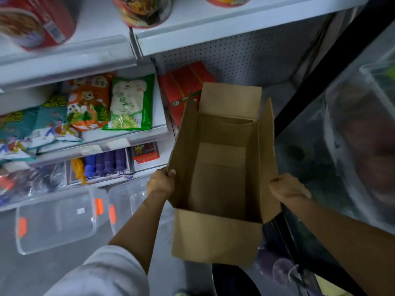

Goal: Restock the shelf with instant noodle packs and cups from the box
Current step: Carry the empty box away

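**Two hands, one bare box**

Both hands hold up the cardboard box before white shelves: left hand grasps the left flap, right hand grasps the right flap. Noodle cups stand at the top shelf's front edge; snack packs lie on a lower shelf.

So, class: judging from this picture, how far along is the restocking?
Nearly done, it seems. The cardboard box looks empty inside, and noodle cups stand on the top shelf. The left hand and right hand grip the box's side flaps. Apparently only clearing the box away remains.
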Demonstrator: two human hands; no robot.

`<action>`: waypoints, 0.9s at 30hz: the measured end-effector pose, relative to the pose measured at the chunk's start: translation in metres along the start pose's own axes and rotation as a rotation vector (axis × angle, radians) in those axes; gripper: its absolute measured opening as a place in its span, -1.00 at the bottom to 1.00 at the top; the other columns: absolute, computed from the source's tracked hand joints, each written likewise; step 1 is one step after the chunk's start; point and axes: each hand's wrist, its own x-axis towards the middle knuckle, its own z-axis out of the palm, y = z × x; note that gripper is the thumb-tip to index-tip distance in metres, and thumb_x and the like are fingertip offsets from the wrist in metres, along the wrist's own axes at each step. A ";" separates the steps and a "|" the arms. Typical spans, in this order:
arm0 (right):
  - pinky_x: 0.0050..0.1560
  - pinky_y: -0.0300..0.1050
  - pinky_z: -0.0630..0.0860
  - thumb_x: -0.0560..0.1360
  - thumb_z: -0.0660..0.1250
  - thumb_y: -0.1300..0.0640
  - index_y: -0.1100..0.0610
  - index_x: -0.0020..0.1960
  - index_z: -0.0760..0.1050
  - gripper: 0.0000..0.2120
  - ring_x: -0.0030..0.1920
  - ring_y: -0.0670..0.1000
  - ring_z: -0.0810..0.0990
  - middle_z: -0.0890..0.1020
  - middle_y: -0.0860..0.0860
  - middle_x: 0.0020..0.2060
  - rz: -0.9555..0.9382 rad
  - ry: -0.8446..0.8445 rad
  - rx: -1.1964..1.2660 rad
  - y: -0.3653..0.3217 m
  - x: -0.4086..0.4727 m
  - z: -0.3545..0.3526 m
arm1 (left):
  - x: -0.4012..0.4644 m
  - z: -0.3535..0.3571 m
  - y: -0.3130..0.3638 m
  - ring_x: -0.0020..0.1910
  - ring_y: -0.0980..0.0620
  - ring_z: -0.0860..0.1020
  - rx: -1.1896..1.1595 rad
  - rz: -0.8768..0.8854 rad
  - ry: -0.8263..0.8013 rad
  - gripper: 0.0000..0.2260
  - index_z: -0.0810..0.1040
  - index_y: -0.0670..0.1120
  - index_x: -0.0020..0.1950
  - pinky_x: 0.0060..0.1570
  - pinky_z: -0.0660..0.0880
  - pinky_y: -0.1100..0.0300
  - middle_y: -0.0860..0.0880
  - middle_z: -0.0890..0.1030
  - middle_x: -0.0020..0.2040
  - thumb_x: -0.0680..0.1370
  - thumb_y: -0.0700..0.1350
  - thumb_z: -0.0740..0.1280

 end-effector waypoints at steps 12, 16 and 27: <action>-0.20 -0.13 0.48 0.56 0.13 0.06 0.08 -0.03 0.49 -0.82 -0.18 0.06 0.55 0.55 0.06 -0.13 -0.107 0.135 -0.232 0.006 -0.150 -0.037 | -0.142 -0.053 -0.092 0.18 -0.17 0.56 -0.079 0.035 0.001 -0.69 0.51 -0.12 0.29 0.16 0.47 0.01 -0.16 0.60 0.19 0.66 0.03 0.18; -0.22 -0.15 0.47 0.53 0.16 0.10 0.10 -0.07 0.48 -0.85 -0.17 0.07 0.56 0.57 0.06 -0.14 -0.179 0.113 -0.257 0.002 -0.189 -0.025 | -0.175 -0.070 -0.139 0.19 -0.17 0.56 -0.176 -0.006 -0.013 -0.67 0.51 -0.13 0.32 0.24 0.48 -0.04 -0.16 0.60 0.21 0.65 0.01 0.20; -0.11 -0.11 0.53 0.48 0.19 0.03 0.08 -0.08 0.45 -0.86 -0.15 0.07 0.57 0.57 0.04 -0.14 -0.515 0.068 -0.422 -0.086 -0.288 0.043 | -0.265 -0.124 -0.298 0.18 -0.16 0.57 -0.422 -0.229 0.181 -0.72 0.58 -0.09 0.23 0.26 0.46 -0.01 -0.15 0.63 0.17 0.61 0.00 0.26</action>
